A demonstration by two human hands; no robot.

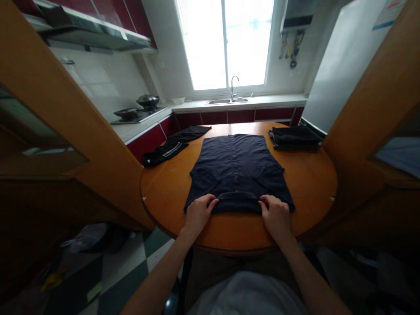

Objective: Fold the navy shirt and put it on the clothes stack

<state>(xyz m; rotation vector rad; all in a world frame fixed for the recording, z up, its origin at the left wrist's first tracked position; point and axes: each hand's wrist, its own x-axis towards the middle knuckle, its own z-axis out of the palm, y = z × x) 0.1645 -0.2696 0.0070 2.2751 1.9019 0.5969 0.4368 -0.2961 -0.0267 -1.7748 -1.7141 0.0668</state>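
- Navy shirt (219,157) reaching toward the tabletop (229,232) near edge: probably light, floppy, tough.
- Left hand (198,214), right hand (276,216) both pinching its near end; decent grab spots imo.

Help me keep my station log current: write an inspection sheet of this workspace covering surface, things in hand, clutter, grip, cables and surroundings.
Surface: wooden table with a rounded edge.
Things in hand: dark blue garment, spread out, buttons along its middle.
Clutter: black striped clothing on the table's left; folded black stack at far right; pale bundle on the floor, too dim to name.
Grip: left hand and right hand each pinch the garment's near end.
Cables: lines hang below the wall unit; pipes or cords, cannot tell.
Surroundings: stove at left; sink under a bright window.
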